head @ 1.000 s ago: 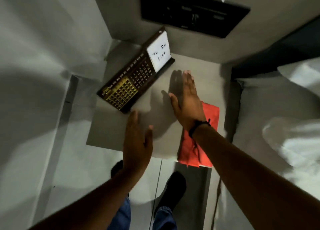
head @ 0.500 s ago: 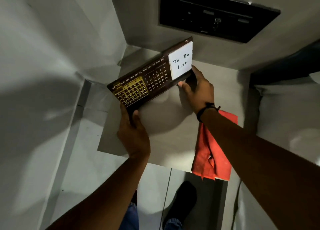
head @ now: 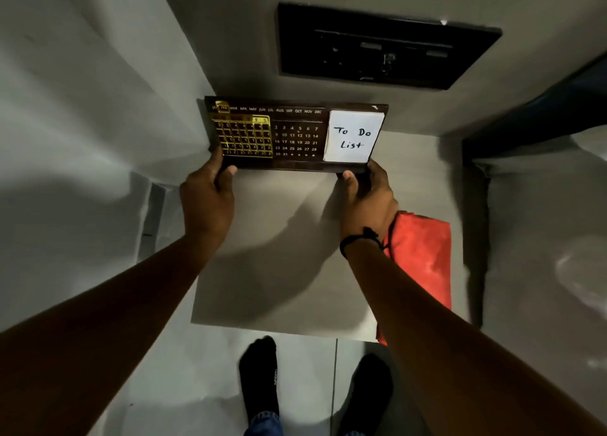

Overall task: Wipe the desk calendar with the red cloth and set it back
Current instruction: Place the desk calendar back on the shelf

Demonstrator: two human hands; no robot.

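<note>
Your left hand (head: 206, 202) and right hand (head: 369, 200) each pinch a lower corner of the dark brown rectangular desk calendar (head: 295, 134) at frame centre; the crumpled red cloth (head: 423, 254) lies right of your wrist

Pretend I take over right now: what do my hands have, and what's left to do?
Left hand: closed on the desk calendar at its lower left corner.
Right hand: closed on its lower right corner, under the To Do List pad.
The calendar is held facing you above the small table.
The red cloth lies untouched on the table's right edge, partly under your right forearm.
Done: calendar picked up.
Left: free one hand, take the cloth, wipe, set the calendar back.
</note>
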